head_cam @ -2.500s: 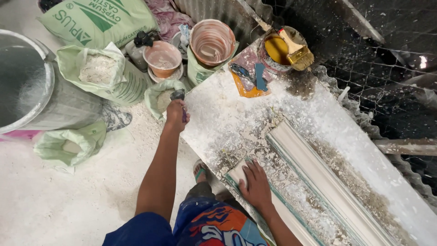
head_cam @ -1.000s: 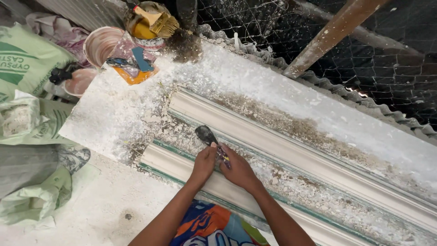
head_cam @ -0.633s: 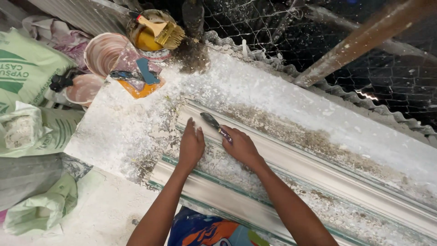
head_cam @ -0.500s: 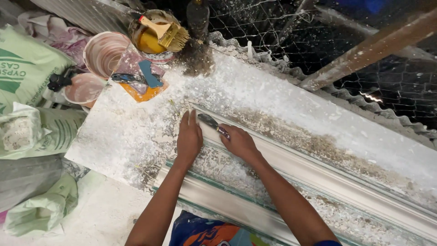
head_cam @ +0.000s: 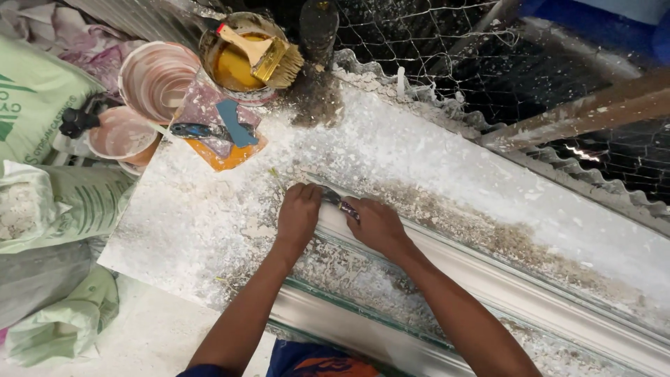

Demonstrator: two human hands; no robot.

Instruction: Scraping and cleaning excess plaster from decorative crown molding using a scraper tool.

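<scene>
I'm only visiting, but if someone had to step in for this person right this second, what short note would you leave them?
Left hand: flat on the end of the long white plaster moulding.
Right hand: gripping a small scraper, blade at that same end.
Both sit on a plaster-crusted board. Paintbrush rests across a tin of yellow liquid at the back.
Done: moulding is cast and lying in place.
Left: crumbs and rough edges along it seemingly need scraping.

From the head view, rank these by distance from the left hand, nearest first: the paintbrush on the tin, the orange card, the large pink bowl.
Measured from the left hand:
1. Orange card, just up and left of it.
2. Paintbrush, straight up, resting across the tin.
3. Large pink bowl, far upper left, about as distant as the paintbrush; too close to call.
</scene>
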